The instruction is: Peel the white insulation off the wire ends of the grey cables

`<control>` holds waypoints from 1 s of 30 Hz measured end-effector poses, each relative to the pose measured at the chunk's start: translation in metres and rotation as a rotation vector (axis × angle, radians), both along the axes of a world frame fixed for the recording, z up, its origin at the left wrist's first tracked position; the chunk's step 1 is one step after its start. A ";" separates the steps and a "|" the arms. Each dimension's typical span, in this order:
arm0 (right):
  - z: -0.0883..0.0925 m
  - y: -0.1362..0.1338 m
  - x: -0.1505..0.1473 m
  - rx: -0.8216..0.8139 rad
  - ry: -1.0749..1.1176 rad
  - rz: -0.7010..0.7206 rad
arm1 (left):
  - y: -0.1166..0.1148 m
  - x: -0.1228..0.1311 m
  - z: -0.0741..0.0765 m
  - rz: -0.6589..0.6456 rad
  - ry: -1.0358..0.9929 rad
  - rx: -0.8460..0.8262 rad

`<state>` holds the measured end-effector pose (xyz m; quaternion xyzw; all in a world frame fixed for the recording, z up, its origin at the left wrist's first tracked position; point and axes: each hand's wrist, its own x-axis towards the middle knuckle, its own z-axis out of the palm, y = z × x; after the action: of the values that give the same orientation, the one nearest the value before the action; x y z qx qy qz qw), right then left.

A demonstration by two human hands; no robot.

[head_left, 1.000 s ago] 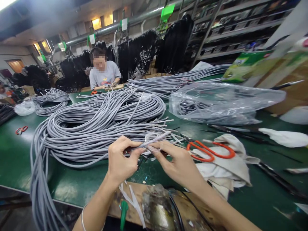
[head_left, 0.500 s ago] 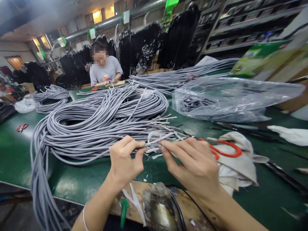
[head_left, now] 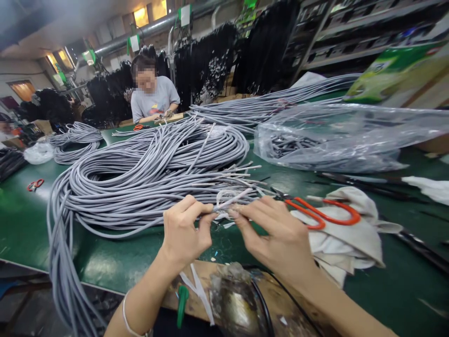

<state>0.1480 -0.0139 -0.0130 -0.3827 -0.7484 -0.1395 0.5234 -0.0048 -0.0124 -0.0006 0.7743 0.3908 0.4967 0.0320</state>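
Note:
My left hand (head_left: 186, 228) pinches a grey cable (head_left: 221, 205) near its stripped end between thumb and forefinger. A pale inner core points up and to the right from that end, with wispy, see-through strands (head_left: 223, 193) around it. The thumb and fingertips of my right hand (head_left: 275, 229) are closed on thin strands just beside the cable end; their exact form is blurred. Behind both hands lies a large coiled bundle of grey cables (head_left: 115, 187), its stripped ends facing right. Orange-handled scissors (head_left: 310, 216) rest on a whitish cloth (head_left: 358, 243) by my right hand.
A clear plastic bag (head_left: 351, 140) with dark pieces lies at right. Near me, a wooden board (head_left: 273, 292) holds a lump wrapped in clear film (head_left: 233, 299) and a green clip-like piece (head_left: 182, 304). Small red-handled scissors (head_left: 35, 185) lie at left. A co-worker (head_left: 154, 98) sits across the table.
The view has shifted slightly, showing more of the orange scissors beside my right hand. My right hand has tilted a little at the cable end; both pinches stay closed.

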 end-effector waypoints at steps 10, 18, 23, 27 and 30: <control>0.001 -0.001 -0.004 -0.197 0.271 0.192 | -0.002 0.004 0.002 0.006 -0.083 -0.137; 0.002 -0.002 -0.004 -0.306 0.369 0.223 | -0.005 0.005 0.003 -0.022 -0.175 -0.249; 0.001 0.001 -0.002 -0.421 0.446 0.207 | -0.007 0.005 0.001 -0.040 -0.115 -0.234; -0.004 0.003 -0.001 -0.465 0.470 0.143 | -0.007 0.005 0.003 -0.034 0.010 -0.260; -0.008 0.003 -0.004 -0.422 0.464 0.049 | -0.007 0.006 0.005 0.001 0.142 -0.263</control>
<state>0.1436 -0.0105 -0.0213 -0.4862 -0.6306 0.1227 0.5923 0.0007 -0.0197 0.0047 0.7964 0.4542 0.3851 0.1051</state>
